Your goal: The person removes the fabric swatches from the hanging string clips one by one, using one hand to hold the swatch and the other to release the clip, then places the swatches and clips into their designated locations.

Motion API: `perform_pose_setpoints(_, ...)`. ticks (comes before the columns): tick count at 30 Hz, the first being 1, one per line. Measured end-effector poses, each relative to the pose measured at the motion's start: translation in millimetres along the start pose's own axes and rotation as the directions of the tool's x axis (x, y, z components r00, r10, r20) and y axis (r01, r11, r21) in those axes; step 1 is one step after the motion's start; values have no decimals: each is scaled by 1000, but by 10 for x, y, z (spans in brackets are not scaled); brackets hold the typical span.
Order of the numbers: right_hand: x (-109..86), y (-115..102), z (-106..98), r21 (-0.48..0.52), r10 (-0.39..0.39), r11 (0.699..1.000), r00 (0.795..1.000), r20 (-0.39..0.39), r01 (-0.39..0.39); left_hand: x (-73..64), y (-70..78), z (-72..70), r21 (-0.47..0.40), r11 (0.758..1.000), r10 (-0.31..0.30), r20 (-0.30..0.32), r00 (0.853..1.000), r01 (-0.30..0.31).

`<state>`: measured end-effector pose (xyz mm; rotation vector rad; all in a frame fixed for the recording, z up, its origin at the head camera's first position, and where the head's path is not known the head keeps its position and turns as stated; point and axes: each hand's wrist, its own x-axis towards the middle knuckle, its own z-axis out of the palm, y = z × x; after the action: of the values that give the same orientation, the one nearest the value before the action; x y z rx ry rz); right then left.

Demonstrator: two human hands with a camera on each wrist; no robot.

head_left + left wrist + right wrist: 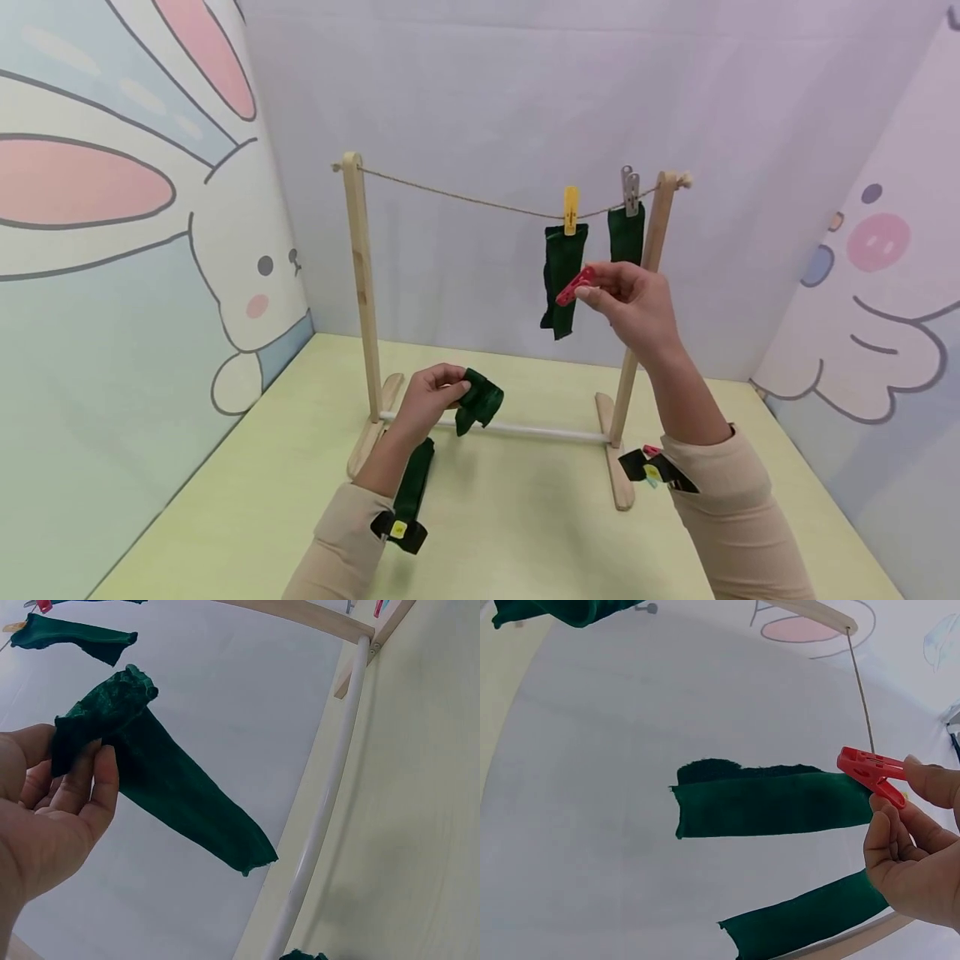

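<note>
My left hand (426, 404) pinches a dark green cloth strip (187, 799) near one end, and the rest of it hangs down below the fingers. A red clothespin (866, 771) is held between the thumb and fingers of my right hand (637, 308). In the head view this clothespin overlaps a green cloth (561, 250) that hangs from the rope (465, 198) by a yellow clothespin (572, 210). Farther right, grey clothespins (632, 193) hold another green cloth (626, 233) to the rope, its lower part hidden behind my right hand.
Two wooden posts (361, 283) carry the rope, with a white bar (525, 431) joining them low down. Another green cloth (417, 475) lies on the yellow table (510, 533), partly behind my left wrist. Small red and blue items (651, 450) show beside my right sleeve.
</note>
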<state>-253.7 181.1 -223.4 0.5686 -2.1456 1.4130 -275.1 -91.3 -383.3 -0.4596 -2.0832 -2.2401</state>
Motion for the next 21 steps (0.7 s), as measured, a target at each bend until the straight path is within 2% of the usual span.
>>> perform_pose_setpoints(8, -116, 103, -65, -32, 37, 999, 999, 6, -37, -48, -49, 28, -5, 1000, 0, -9, 1000, -1)
perform_pose_setpoints(17, -282, 276, -119, 32, 96, 995, 995, 8, -96, -138, -126, 32, 32, 999, -32, -51, 998, 33)
perform_pose_setpoints(21, -374, 354, -119, 28, 133, 991, 991, 3, -133, -193, -158, 40, 39, 998, -39, -73, 997, 42)
